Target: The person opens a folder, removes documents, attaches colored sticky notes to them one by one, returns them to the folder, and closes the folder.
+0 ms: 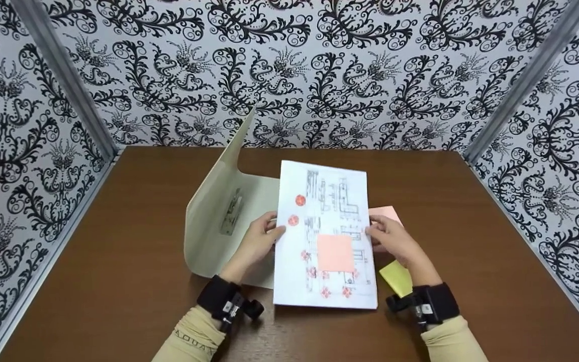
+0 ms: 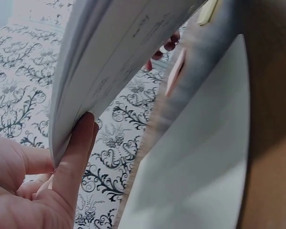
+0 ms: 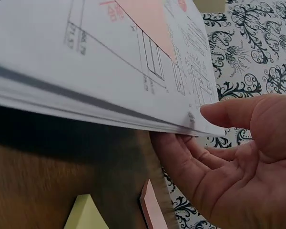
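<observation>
Both hands hold up a stack of paper sheets (image 1: 329, 201), printed with line drawings and red round marks. A pink sticky note (image 1: 335, 253) lies on its top sheet. My left hand (image 1: 257, 241) pinches the stack's left edge, thumb above and fingers beneath. On the opposite edge my right hand (image 1: 397, 241) pinches it the same way, as the right wrist view shows with the thumb on the top sheet (image 3: 133, 86). In the left wrist view the stack's underside (image 2: 119, 52) hangs clear above the table. Left of the stack stands a pale open folder (image 1: 214, 201) with a metal clip (image 1: 231, 213) inside.
A pink sticky-note pad (image 1: 385, 213) and a yellow sticky-note pad (image 1: 397, 279) lie on the brown table (image 1: 133, 201) beneath my right arm. The folder's cover rises upright on the left. Patterned walls (image 1: 289, 75) enclose the table at the back and both sides.
</observation>
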`<state>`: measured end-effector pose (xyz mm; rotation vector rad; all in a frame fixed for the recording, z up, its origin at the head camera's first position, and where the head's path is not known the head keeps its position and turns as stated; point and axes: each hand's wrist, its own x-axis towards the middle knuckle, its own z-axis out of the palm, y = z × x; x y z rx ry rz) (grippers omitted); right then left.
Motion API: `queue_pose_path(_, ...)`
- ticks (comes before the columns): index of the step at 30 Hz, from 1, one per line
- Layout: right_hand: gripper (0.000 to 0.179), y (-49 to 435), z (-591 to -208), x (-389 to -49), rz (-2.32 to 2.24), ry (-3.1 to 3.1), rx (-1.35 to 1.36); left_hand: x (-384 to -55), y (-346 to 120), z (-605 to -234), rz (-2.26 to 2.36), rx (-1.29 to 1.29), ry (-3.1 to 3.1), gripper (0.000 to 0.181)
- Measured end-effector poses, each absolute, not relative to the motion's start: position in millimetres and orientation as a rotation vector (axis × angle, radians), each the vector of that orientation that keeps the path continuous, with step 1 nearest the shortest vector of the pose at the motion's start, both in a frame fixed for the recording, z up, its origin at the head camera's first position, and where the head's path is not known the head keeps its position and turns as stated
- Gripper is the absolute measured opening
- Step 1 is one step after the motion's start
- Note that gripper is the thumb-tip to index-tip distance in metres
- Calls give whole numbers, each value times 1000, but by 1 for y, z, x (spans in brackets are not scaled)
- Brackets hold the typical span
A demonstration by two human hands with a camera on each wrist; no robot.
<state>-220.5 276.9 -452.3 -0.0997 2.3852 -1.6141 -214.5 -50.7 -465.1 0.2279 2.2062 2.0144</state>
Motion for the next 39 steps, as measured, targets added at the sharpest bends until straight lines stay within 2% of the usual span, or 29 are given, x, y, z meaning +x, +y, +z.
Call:
queue_pose_path(5, 46, 277, -450, -220, -1772, 2178, -135, -216, -55, -461, 2107, 195, 2165, 40)
queue_pose_path(10, 34, 268, -454, -220, -1860, 2150, -133, -215, -62, -454, 1968, 253, 2335, 39)
queue_pose_path(16, 33, 258, -463, -222, -1924, 2139, -80, -210, -82, -449, 1288, 530, 3182, 27)
queue_pose_path(20, 32, 252, -467, -224, -1938, 2123, -33, -208, -96, -449, 729, 599, 3613, 14)
queue_pose_path(28, 33, 231, -479, -233, -1933, 2106, 70, -210, -112, -468, -94, 364, 3781, 13)
queue_pose_path(30, 33, 224, -481, -236, -1923, 2103, 82, -202, -112, -460, -264, 311, 3716, 9)
queue_pose_path(35, 32, 208, -483, -241, -1902, 2105, 86, -209, -121, -464, -294, 180, 3460, 16)
queue_pose_path(39, 30, 199, -484, -244, -1910, 2095, 74, -216, -131, -461, -218, 127, 3298, 35)
